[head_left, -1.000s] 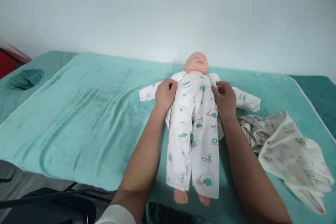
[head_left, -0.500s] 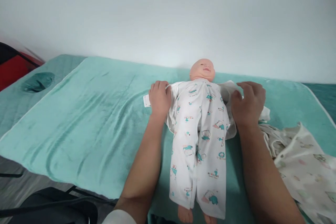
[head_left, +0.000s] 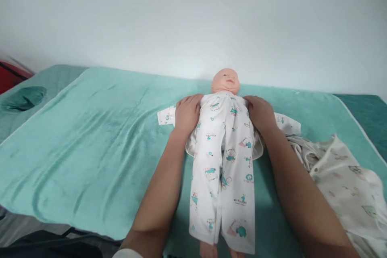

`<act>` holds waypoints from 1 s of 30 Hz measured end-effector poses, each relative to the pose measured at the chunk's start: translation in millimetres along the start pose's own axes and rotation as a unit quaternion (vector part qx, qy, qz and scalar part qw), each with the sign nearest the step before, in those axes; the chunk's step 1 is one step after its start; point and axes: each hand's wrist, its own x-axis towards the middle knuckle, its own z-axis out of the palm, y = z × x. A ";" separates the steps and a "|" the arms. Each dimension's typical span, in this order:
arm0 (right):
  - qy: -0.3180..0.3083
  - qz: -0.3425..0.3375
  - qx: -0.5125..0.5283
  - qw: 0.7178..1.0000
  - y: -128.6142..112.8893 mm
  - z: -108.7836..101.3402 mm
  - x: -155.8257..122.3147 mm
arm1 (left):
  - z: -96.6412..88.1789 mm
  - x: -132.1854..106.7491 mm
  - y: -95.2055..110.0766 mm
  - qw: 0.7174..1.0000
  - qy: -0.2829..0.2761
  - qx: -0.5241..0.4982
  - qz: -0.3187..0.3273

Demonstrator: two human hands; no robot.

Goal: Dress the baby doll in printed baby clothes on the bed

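A baby doll [head_left: 225, 80] lies on its back on a teal towel [head_left: 90, 137], dressed in a white printed romper [head_left: 223, 161]. My left hand [head_left: 186, 113] rests on the romper's shoulder where the left sleeve begins, fingers curled over the cloth. On the other shoulder my right hand [head_left: 260, 113] lies the same way, covering the start of the right sleeve. Both sleeves stick out flat to the sides. The doll's bare feet show at the bottom edge.
A crumpled cream printed cloth [head_left: 341, 181] lies on the towel at the right, beside my right forearm. A darker green cushion with a round hole [head_left: 21, 98] is at the far left. A white wall stands behind the table.
My right hand came back from the right sleeve to the doll's shoulder. My left hand shifted slightly inward onto the other shoulder. The camera view moved a little.
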 end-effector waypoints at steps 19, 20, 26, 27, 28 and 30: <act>0.126 -0.046 0.045 0.990 -16.3 -21.2 13.2 | -4.4 13.6 -24.4 0.971 0.007 0.012 -0.239; 0.121 -0.069 0.069 0.988 -32.8 -26.4 9.9 | -4.3 13.7 -23.8 0.971 0.005 0.007 -0.239; -0.173 -0.219 0.010 0.960 -139.1 -29.9 25.7 | -6.1 13.2 -23.1 0.975 -0.007 0.004 -0.221; -0.221 -0.230 -0.033 0.947 -151.1 -25.5 33.9 | -6.7 13.1 -23.5 0.976 -0.011 0.004 -0.220; -0.255 -0.235 -0.071 0.935 -160.7 -20.4 42.4 | -7.4 12.9 -23.9 0.976 -0.014 0.005 -0.218; -0.296 -0.238 -0.132 0.916 -173.1 -10.1 57.5 | -8.8 12.7 -24.8 0.976 -0.021 0.009 -0.214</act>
